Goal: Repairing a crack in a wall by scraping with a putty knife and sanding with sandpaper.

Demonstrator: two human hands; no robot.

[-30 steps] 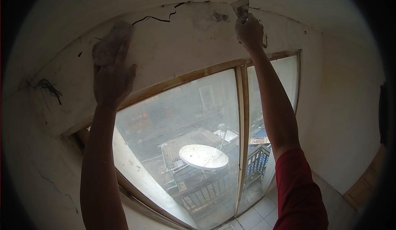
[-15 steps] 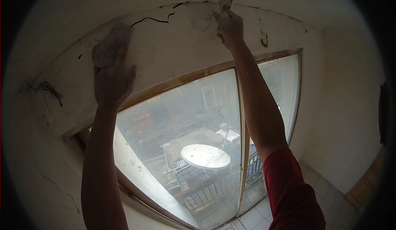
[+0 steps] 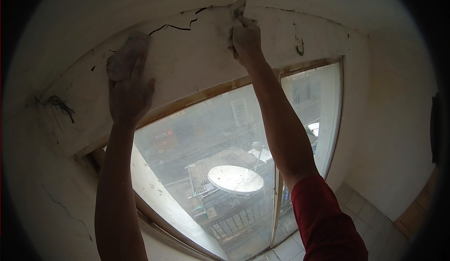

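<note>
My right hand (image 3: 245, 41) is closed round the handle of a putty knife (image 3: 238, 7). Its flat blade points up at the line where the wall meets the ceiling, beside a greyish smeared patch. Further left, my left hand (image 3: 129, 97) is raised against the upper wall and holds a pale, putty-smeared slab or pouch (image 3: 125, 60), whose kind I cannot make out. A jagged dark crack (image 3: 174, 26) runs across the wall (image 3: 197, 50) between the two hands, starting near the top of the pale piece.
Below my hands is a sliding window (image 3: 201, 134) in a worn wooden frame (image 3: 201, 95). Through the glass show a white satellite dish (image 3: 235, 179), a corrugated roof and a railing. Dark loose strands (image 3: 60, 104) stick out of the wall at left. Floor tiles (image 3: 365, 209) lie lower right.
My right hand has shifted left along the top of the wall with the putty knife, and the blade now stands left of the smeared patch. My left hand has barely moved.
</note>
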